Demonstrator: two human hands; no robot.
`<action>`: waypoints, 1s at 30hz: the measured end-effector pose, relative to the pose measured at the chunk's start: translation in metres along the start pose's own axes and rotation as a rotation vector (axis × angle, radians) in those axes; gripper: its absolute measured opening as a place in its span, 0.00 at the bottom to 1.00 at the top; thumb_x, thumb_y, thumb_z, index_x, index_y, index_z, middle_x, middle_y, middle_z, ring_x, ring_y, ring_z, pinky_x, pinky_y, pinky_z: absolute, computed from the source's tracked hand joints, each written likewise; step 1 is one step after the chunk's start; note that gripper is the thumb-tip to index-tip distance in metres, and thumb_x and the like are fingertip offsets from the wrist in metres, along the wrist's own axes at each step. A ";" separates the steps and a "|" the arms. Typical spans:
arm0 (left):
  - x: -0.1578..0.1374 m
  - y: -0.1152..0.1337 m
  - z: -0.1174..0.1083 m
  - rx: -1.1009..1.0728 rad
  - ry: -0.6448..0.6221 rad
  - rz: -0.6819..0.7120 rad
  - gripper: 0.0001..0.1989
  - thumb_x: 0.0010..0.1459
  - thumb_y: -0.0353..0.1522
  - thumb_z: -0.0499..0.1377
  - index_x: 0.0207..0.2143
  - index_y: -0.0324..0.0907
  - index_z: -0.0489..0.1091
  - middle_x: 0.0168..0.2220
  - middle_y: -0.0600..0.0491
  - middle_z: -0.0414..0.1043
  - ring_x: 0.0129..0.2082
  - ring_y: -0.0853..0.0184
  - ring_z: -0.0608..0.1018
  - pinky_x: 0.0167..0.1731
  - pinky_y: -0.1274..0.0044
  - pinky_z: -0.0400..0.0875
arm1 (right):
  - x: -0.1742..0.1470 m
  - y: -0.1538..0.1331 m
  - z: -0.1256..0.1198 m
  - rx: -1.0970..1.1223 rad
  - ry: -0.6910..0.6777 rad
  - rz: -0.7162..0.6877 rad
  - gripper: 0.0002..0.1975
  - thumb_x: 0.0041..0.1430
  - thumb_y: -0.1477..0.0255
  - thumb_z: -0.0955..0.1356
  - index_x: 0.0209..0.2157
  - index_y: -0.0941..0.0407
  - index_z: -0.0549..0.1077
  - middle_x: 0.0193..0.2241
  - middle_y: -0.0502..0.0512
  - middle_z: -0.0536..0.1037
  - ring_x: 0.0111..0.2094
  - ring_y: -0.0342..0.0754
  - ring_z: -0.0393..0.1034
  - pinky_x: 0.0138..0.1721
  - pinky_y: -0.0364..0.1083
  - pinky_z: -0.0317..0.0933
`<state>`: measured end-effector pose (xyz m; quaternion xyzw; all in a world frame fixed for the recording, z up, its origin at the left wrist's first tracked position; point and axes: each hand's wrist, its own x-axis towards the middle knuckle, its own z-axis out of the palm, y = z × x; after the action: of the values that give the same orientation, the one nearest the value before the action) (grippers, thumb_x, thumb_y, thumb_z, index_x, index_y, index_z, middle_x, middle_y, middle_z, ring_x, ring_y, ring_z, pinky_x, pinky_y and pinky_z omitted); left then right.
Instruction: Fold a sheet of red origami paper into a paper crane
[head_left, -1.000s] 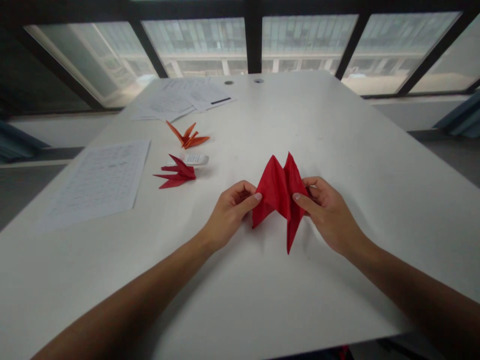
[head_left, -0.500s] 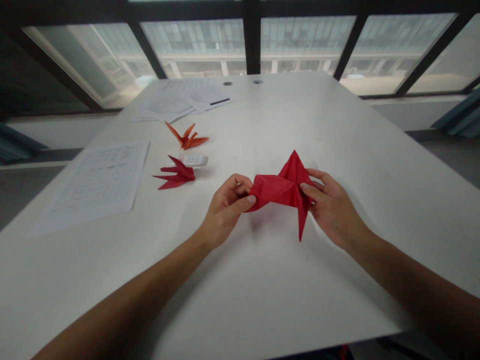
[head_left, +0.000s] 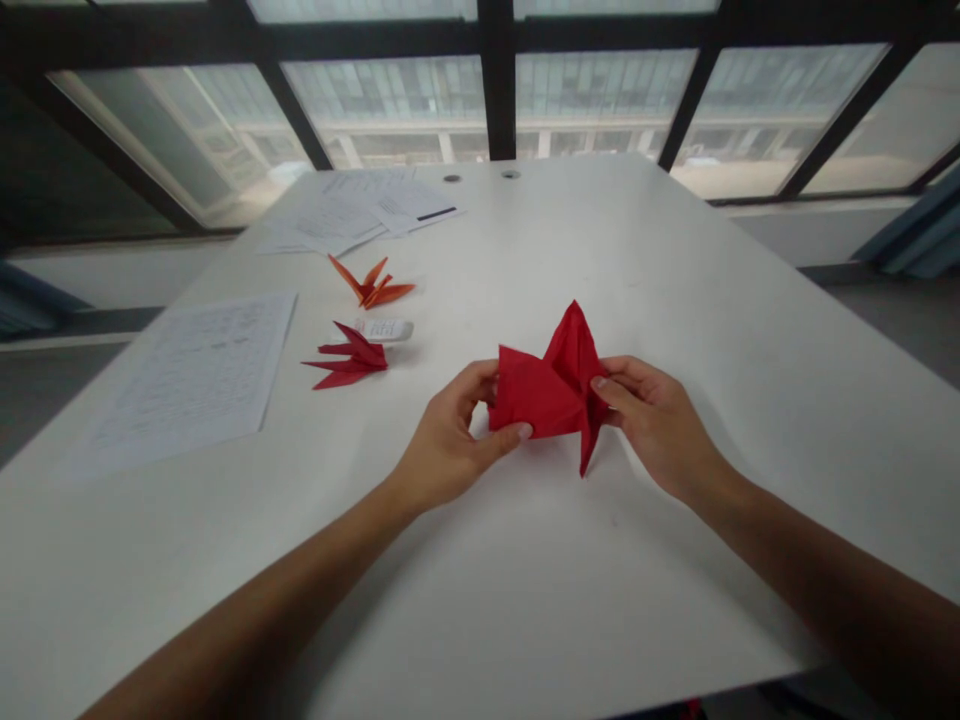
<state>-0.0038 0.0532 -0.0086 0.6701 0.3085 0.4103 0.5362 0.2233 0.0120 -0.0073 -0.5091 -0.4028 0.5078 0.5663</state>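
A red sheet of folded origami paper (head_left: 541, 395) is held between my two hands, just over the white table. Its left part is a broad, flat flap; its right part is pleated, with one point rising away from me and another pointing down toward me. My left hand (head_left: 457, 440) grips the left edge, thumb along the lower corner and fingers partly hidden behind. My right hand (head_left: 652, 415) pinches the pleated right end between thumb and fingers. To the left lie a dark red origami piece (head_left: 352, 360) with several pointed tips and an orange origami piece (head_left: 373, 290).
A white object with small print (head_left: 390, 330), perhaps an eraser, lies behind the dark red piece. A printed sheet (head_left: 195, 370) is at the left of the white table (head_left: 480, 600). More papers (head_left: 337, 215) lie at the far left, before the windows (head_left: 390, 110).
My left thumb has slid to the lower corner, and the left part of the red paper now lies flatter and wider. My right hand has shifted slightly left, still pinching its end.
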 end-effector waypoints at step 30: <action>-0.002 0.004 0.020 -0.108 0.079 -0.233 0.26 0.59 0.39 0.69 0.56 0.46 0.64 0.57 0.47 0.69 0.41 0.66 0.77 0.41 0.73 0.76 | -0.021 -0.007 0.009 -0.141 -0.143 -0.096 0.13 0.61 0.68 0.73 0.47 0.52 0.76 0.39 0.53 0.84 0.38 0.51 0.80 0.42 0.51 0.75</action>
<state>0.0129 0.0407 -0.0067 0.5833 0.3825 0.3873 0.6029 0.2124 -0.0073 0.0025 -0.4905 -0.5008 0.4854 0.5225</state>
